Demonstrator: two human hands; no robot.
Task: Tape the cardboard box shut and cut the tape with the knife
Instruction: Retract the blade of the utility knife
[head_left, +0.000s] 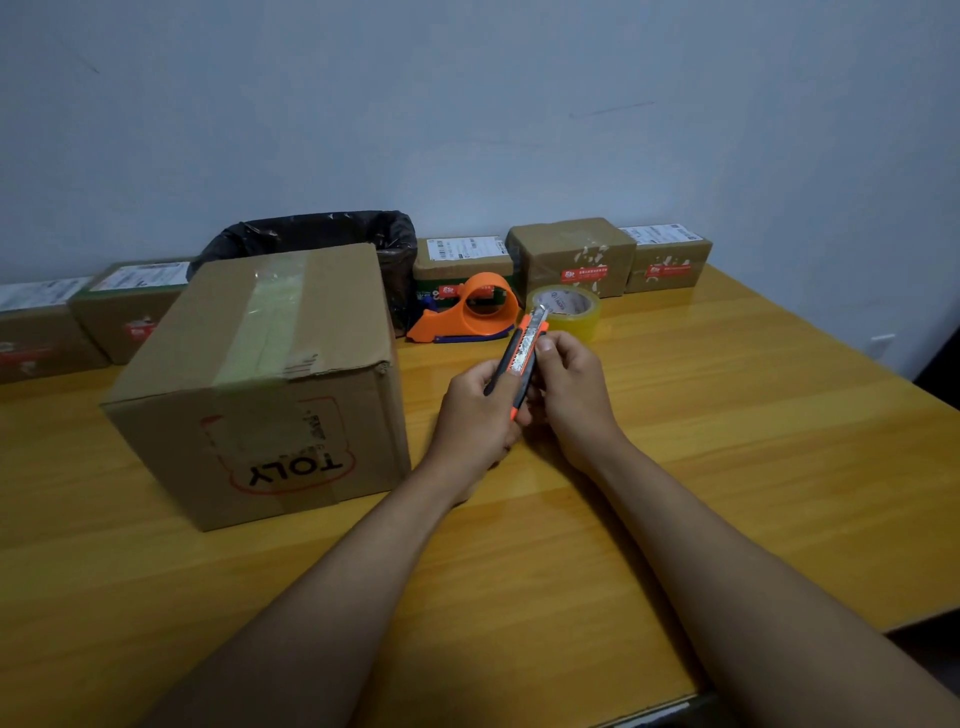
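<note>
1. The cardboard box (260, 384) stood on the table (727, 467), left of both hands, flaps down under a tape strip (265, 317); taping looked largely done.
2. The tape roll (569, 312) lay behind the hands, unattached.
3. The left hand (475, 421) clasped the knife (522, 358) handle; the right hand (569, 384) pinched its slider, blade slightly out. Whether cutting remained was unclear.

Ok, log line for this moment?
hands: both hold knife above table | blade: out | box: taped, left of hands | tape roll: idle
</note>
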